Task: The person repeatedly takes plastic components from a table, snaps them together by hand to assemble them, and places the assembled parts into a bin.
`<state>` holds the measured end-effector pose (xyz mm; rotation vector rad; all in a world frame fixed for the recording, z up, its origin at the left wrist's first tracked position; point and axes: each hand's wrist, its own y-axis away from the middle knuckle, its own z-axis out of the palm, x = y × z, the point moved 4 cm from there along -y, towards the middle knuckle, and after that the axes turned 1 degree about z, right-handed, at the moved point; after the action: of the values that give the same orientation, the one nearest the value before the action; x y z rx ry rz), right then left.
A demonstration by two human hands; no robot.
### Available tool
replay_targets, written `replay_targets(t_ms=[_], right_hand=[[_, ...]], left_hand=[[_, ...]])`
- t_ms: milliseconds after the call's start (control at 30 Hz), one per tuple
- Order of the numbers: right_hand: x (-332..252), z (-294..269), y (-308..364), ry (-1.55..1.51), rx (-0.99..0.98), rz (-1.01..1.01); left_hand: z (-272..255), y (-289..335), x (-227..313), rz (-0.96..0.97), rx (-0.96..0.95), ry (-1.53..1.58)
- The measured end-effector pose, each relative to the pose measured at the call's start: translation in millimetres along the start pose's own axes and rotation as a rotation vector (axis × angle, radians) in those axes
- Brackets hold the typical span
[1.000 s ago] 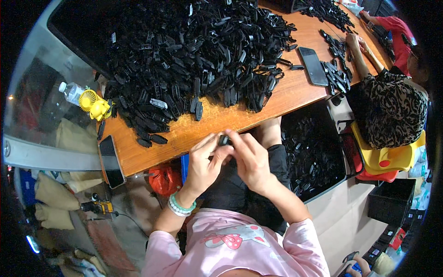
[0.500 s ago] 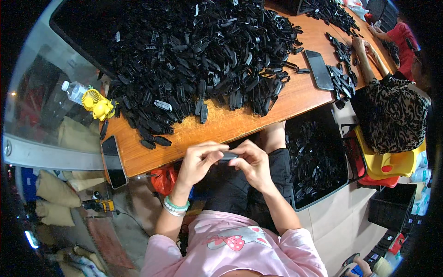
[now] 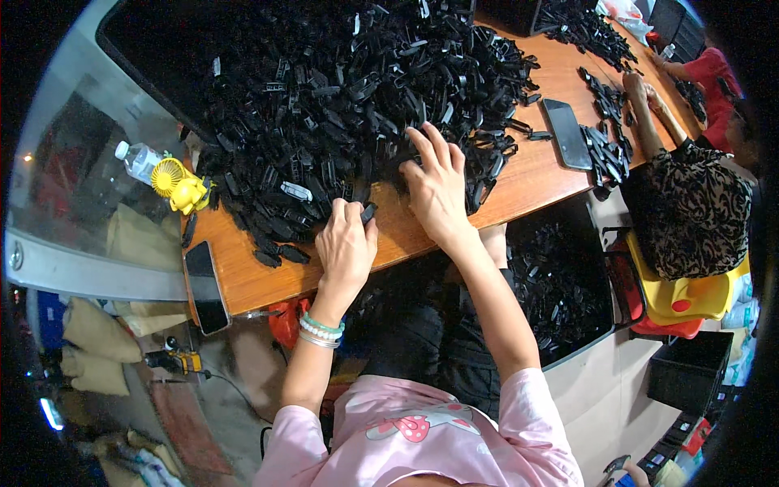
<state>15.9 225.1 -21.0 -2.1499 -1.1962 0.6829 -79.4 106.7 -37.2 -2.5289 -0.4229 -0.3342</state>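
A large heap of small, elongated black plastic pieces [image 3: 324, 105] covers the far part of the wooden table [image 3: 398, 230]. At the heap's near edge, my left hand [image 3: 345, 243] has its fingers closed on one black plastic piece [image 3: 368, 213], which sticks out between thumb and forefinger. To its right, my right hand [image 3: 436, 188] reaches over the heap with fingers apart and bent, their tips on or just above the pieces. Nothing shows in its grasp, though the underside of the palm is hidden.
Phones lie at the table's left corner [image 3: 208, 288] and right side [image 3: 566, 134]. A yellow fan [image 3: 180, 185] stands beside a bottle [image 3: 139, 161]. A black bin [image 3: 560, 300] of pieces sits below the table. Two other people work at the right, one in a patterned top [image 3: 694, 211].
Both hands have moved from above my lap, where they held a dark piece together, forward to the heap and apart. My right hand has opened and reached farther than the left.
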Motion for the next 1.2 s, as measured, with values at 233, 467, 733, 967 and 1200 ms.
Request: replay_targets(t_ms=[233,467,733,967,1200], right_hand=[[-3.5,-28.7,51.0,-0.931,0.034,0.564],[-31.5,-52.5,77.9,-1.435,-0.277,0.509],[-40.0,-71.8,85.0,-0.941,-0.182,0.188],[-48.9,-72.3,90.9,-0.874,-0.205,0.203],[-48.1,-63.4,98.3,-1.017,-0.005,0.393]], left_hand=[[-2.3,26.9,2.3,-0.244,0.02,0.702],[-17.3,47.0,20.0,-0.335,-0.223,1.146],[-40.4,42.9,29.6,-0.103,-0.164,0.899],[-36.4,55.2,32.0,-0.351,-0.326,0.987],[-33.0,52.8,42.6,-0.442,-0.236,1.13]])
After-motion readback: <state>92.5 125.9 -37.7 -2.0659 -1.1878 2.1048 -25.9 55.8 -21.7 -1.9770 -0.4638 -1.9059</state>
